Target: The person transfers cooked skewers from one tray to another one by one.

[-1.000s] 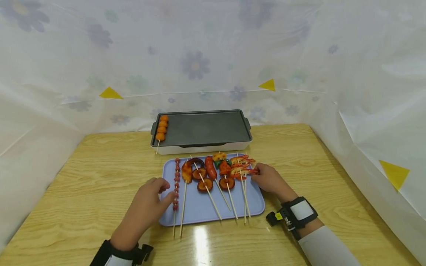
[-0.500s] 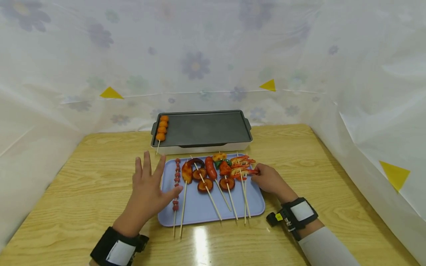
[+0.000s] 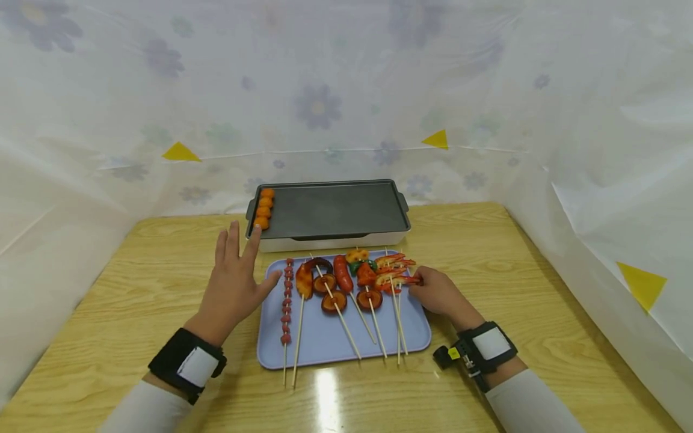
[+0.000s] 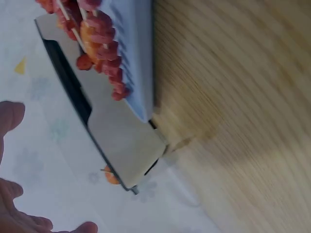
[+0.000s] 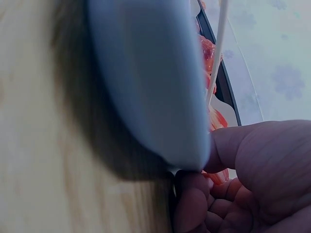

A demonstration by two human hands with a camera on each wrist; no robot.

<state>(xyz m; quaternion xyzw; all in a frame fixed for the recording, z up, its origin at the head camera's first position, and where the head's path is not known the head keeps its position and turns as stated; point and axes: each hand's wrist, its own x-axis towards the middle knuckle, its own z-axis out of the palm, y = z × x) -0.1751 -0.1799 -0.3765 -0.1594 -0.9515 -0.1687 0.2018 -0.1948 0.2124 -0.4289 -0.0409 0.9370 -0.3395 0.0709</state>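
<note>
A lavender tray [image 3: 325,340] bears several skewers. My left hand [image 3: 230,291] is raised over the table beside the tray's left edge, fingers spread, holding nothing. Nearest to it lies a skewer of small red meat pieces [image 3: 287,300], its stick jutting over the tray's front edge. My right hand [image 3: 440,294] grips the tray's right rim, with the thumb [image 5: 226,148] on top and fingers curled beneath. Shrimp skewers [image 3: 392,276] lie right by that hand. Between them are a sausage skewer [image 3: 343,275], round brown slices [image 3: 333,302] on a stick and other skewers.
Behind the tray stands a dark griddle [image 3: 335,209] on a white base. A skewer of orange balls [image 3: 263,208] lies along the griddle's left side. The wooden table [image 3: 108,313] ends against flowered white sheeting [image 3: 325,90] at the back and sides.
My left hand has lifted off the red meat skewer, spread its fingers and moved forward and left. That skewer and the tray's left edge have shifted slightly. The right hand has stayed put.
</note>
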